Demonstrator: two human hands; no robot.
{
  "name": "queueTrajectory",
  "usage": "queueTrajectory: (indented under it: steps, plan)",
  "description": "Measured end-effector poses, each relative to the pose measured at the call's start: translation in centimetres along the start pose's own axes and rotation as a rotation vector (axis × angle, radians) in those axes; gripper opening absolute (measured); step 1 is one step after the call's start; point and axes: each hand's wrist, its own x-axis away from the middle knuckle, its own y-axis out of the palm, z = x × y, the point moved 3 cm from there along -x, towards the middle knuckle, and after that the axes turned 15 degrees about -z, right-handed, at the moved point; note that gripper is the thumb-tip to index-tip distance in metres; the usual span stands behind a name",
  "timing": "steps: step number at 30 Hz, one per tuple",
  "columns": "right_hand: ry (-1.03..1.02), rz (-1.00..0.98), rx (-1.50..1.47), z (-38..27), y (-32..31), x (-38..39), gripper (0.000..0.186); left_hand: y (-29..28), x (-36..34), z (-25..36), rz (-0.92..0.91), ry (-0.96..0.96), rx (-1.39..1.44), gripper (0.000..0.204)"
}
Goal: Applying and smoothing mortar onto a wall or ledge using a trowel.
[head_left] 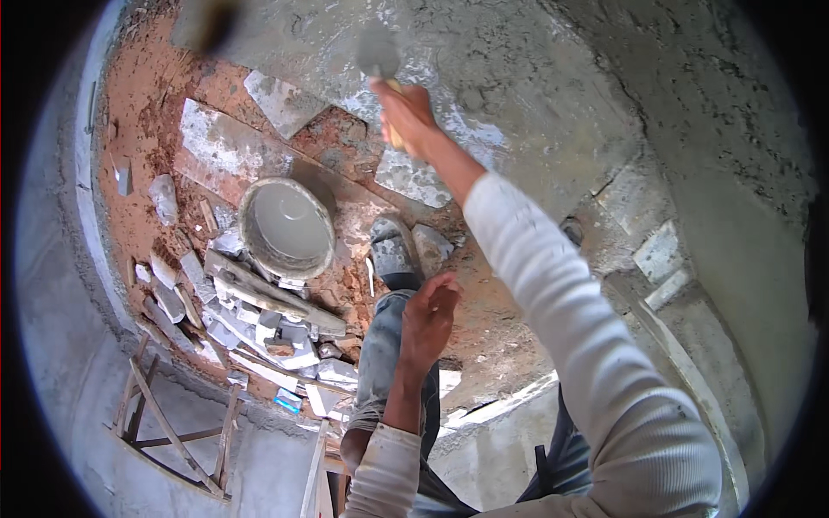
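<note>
My right hand [406,116] grips a trowel [377,53] by its pale yellow handle. The blade is blurred and lies over wet grey mortar [509,95] spread at the top of the view. My right arm is stretched out in a white ribbed sleeve. Above my left knee is my left hand [429,321], its fingers curled in and no object visible in them. A round bucket [244,226] with a crusted rim stands left of my left shoe [393,250], holding greyish liquid.
Flat stone slabs [220,142] lie on reddish soil around the bucket. Below it is a heap of broken stone pieces [298,350] with a wooden plank [268,289] across it. A wooden frame [177,436] stands at lower left. A rough mortared surface [734,173] rises at right.
</note>
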Motion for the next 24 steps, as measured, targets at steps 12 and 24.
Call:
queueTrajectory:
  steps: [12,24]
  plan:
    - [-0.038,0.055,-0.104,0.0,-6.1,7.2,0.019,0.2,0.2,-0.7,0.013,-0.039,-0.043,0.034]
    - [0.193,0.095,0.347,-1.2,-17.9,17.8,0.031,1.1,0.5,-3.9,0.012,-0.035,0.060,0.032]
